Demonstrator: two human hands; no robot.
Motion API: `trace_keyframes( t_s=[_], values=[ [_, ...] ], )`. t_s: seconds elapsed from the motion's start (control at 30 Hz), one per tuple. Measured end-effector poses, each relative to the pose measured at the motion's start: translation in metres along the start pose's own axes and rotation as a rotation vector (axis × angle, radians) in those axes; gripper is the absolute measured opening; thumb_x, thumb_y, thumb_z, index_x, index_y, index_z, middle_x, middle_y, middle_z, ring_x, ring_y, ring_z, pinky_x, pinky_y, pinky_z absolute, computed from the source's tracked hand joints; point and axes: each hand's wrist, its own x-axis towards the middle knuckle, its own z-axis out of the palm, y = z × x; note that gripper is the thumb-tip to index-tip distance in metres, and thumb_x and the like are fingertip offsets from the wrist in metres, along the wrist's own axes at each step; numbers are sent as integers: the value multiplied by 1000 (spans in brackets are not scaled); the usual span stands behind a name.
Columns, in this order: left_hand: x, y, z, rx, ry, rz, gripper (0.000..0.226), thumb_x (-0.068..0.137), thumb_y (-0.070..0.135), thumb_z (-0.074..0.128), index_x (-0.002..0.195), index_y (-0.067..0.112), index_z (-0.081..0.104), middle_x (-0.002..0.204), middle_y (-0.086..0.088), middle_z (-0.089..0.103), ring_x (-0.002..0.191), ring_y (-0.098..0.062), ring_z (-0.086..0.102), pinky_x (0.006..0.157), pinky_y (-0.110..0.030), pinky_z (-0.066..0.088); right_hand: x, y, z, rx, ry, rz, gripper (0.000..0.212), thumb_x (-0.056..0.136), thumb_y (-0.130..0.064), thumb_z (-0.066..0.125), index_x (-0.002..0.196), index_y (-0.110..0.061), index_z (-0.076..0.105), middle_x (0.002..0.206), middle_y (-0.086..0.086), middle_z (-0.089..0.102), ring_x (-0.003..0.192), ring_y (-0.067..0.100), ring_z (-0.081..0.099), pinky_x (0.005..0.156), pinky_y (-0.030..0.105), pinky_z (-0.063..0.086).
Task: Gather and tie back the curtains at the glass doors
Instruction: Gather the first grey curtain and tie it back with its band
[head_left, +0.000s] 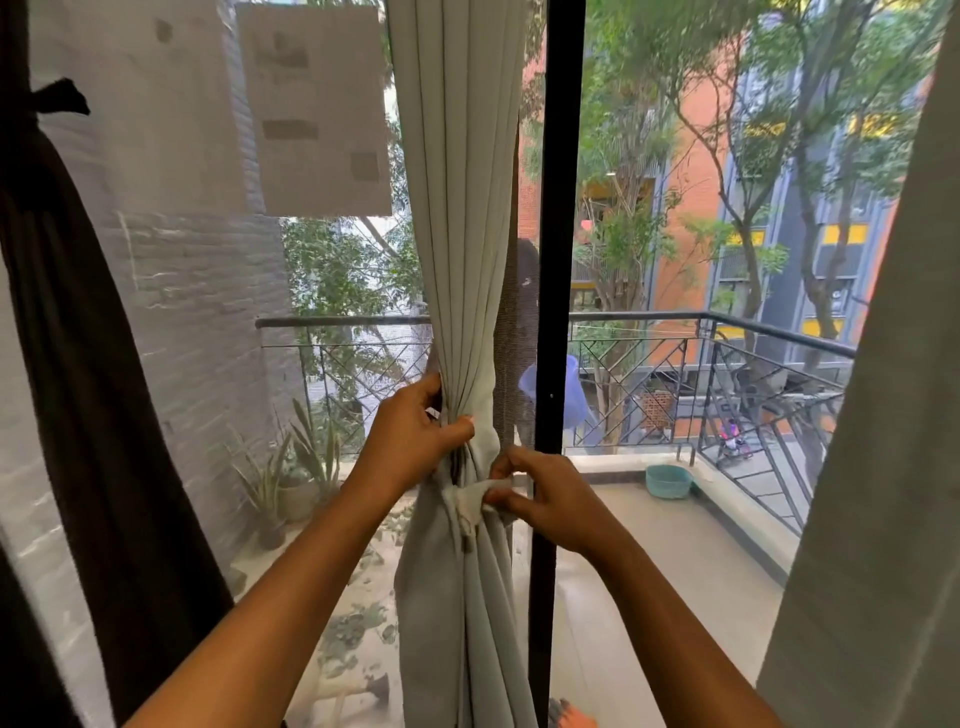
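Note:
A pale grey-green curtain (457, 234) hangs gathered into a narrow bunch just left of the black door frame (558, 208). My left hand (410, 436) grips the bunched folds at waist height. Just below and to the right, my right hand (540, 499) pinches a pale fabric tie-back (475, 501) that wraps the curtain. A dark brown curtain (78, 338) at the far left is tied with a dark band (57, 101). Another pale curtain (883, 441) hangs loose at the right edge.
Glass doors with a mesh screen look onto a balcony with a metal railing (727, 332), potted plants (291, 483) and a teal bowl (667, 480). Two paper sheets (317, 109) are stuck on the glass. An orange object (571, 719) lies at the bottom edge.

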Motion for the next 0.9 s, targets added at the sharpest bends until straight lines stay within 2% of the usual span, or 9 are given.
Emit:
trace_keyframes(
  t_s=[0.1,0.17,0.33,0.43,0.53,0.63,0.77,0.83,0.9],
  values=[
    [1,2,3,-7,-24,-24,41,75,19,73,113,27,61,97,5,68,77,-12,67,74,-38,58,16,-10,-8,-59,79,-92,10,86,-28,64,90,-21,59,83,-7,63,76,8,57,69,34,50],
    [-3,5,7,-29,-19,-31,42,74,17,73,108,36,57,95,7,68,80,-13,67,75,-41,58,25,-11,-15,-116,57,-111,15,84,-35,64,91,-22,60,83,-5,63,77,10,55,69,34,48],
    [-7,4,9,-144,-6,-54,43,76,17,69,108,40,52,94,11,64,84,-15,66,81,-44,56,28,17,-26,-262,-56,65,28,72,-49,74,79,-26,60,83,-2,60,81,10,47,68,29,37],
    [-7,2,10,-211,-10,-51,44,72,21,67,101,49,50,101,9,65,89,-15,66,84,-41,55,21,31,-17,-240,-45,121,30,72,-43,75,88,-18,69,95,3,55,93,11,44,73,26,33],
    [-5,-2,13,-280,-21,-64,50,81,6,68,101,49,50,106,9,65,96,-11,64,87,-35,53,18,30,-4,-214,27,196,20,75,-37,74,88,-23,71,88,-4,54,85,9,48,70,26,37],
    [1,-7,13,-341,-55,-99,49,81,2,69,107,41,54,111,3,66,102,-18,64,89,-38,53,17,28,11,-189,129,302,13,77,-33,72,86,-24,69,77,-6,64,75,12,59,70,30,47],
    [10,-9,6,-434,-107,-168,45,79,-5,68,104,31,60,103,-1,69,92,-21,66,68,-27,55,13,29,31,140,217,460,26,80,-22,71,105,-21,63,78,-9,65,70,2,60,76,25,50],
    [13,-9,2,-450,-141,-188,43,79,-8,67,104,26,61,99,-3,69,87,-21,66,60,-21,53,12,30,36,352,185,541,37,81,-20,71,116,-15,58,97,-2,69,84,3,62,80,18,49],
    [15,-9,-2,-459,-166,-195,43,78,-10,67,104,23,60,98,-5,69,84,-20,66,59,-21,54,13,29,38,382,99,575,41,84,-22,69,122,-11,56,109,3,68,96,6,62,79,12,47]
  ],
)
